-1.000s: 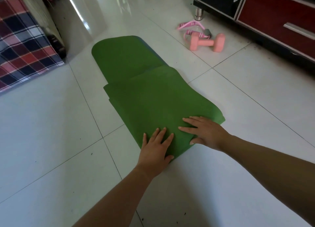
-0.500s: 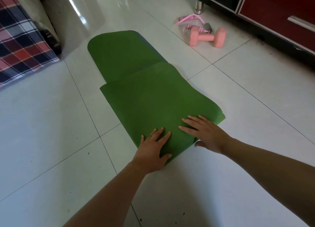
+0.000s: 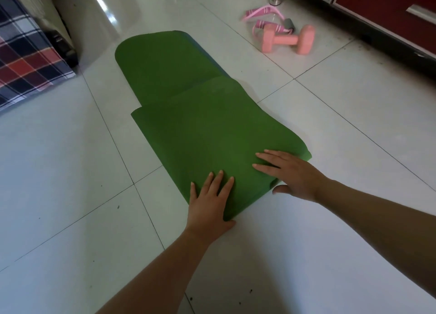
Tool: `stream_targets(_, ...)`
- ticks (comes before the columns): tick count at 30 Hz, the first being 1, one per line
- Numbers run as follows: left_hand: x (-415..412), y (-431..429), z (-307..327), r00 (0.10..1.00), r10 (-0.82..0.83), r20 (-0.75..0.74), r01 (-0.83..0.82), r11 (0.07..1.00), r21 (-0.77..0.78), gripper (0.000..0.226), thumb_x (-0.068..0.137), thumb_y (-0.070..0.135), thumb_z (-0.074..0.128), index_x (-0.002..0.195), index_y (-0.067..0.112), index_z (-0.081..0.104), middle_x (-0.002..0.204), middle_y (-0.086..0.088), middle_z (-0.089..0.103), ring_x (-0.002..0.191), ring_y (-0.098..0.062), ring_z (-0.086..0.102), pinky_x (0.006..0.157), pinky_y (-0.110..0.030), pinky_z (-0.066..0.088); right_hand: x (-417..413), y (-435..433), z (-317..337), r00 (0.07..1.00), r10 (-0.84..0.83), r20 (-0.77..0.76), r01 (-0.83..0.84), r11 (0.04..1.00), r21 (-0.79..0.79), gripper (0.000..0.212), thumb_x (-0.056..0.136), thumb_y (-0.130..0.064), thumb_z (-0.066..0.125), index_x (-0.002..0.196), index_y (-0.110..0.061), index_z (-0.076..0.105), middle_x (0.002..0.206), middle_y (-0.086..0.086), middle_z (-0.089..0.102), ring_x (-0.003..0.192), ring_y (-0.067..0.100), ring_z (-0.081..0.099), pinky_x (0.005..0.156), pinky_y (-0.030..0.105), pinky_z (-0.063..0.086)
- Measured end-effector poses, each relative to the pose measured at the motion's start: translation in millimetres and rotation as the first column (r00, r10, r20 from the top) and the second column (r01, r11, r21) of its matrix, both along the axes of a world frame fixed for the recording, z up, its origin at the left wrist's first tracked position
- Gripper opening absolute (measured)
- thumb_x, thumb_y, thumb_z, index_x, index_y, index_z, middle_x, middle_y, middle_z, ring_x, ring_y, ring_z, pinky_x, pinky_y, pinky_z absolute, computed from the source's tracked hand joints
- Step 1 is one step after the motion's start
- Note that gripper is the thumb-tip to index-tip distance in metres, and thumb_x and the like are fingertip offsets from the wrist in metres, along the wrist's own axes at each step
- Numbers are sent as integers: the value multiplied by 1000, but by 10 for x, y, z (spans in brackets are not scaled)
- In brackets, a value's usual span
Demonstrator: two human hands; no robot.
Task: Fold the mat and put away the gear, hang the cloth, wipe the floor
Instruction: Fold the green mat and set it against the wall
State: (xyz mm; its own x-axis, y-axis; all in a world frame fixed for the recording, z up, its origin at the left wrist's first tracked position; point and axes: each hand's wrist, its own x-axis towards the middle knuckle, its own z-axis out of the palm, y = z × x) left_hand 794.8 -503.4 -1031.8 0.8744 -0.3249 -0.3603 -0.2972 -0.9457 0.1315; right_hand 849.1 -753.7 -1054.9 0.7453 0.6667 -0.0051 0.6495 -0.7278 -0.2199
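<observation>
A person's left hand (image 3: pixel 208 202) and right hand (image 3: pixel 290 172) lie flat, fingers straight, on the near folded end of a green mat (image 3: pixel 200 125) on the tiled floor (image 3: pixel 70 172); neither grips it. Beyond the mat to its right, a pink dumbbell (image 3: pixel 287 40) touches pink straps (image 3: pixel 259 14) near a cabinet (image 3: pixel 389 11). A plaid cloth (image 3: pixel 26 54) lies to the mat's far left

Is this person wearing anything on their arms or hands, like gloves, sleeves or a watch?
No. The left hand and right hand are bare: no gloves, rings or watch. The left forearm and right forearm are bare too, no sleeve in view. The fingers have short nails.
</observation>
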Motion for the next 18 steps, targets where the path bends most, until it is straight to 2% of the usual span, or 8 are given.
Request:
stream_targets(9, -9, 5, -37, 998, -15, 54, 13, 1000, 28, 105, 76, 43, 68, 147, 31, -9, 157, 2, -6, 144, -20, -9, 113, -55, -3, -11, -29, 85, 997, -59, -58, 59, 998, 6, 88, 61, -29, 85, 137, -16, 44, 145, 10, 40, 133, 32, 37, 104, 42, 27)
stream_targets(14, 21, 205, 10, 996, -33, 83, 28, 998, 64, 105, 77, 40, 68, 147, 31, -10, 157, 3, -6, 144, -20, -9, 112, -51, -7, -32, -12, 147, 995, -51, -86, 51, 999, 1, 79, 69, -30, 80, 138, -19, 43, 148, 6, 36, 136, 28, 34, 105, 37, 27)
stream_targets(18, 112, 605, 24, 992, -31, 122, 21, 996, 85, 107, 76, 37, 69, 144, 35, -14, 158, 6, -5, 145, -18, -6, 110, -46, -12, -76, 156, 135, 996, -38, -75, 41, 998, 41, 73, 72, -32, 78, 136, -18, 46, 147, 6, 37, 135, 27, 36, 103, 40, 34)
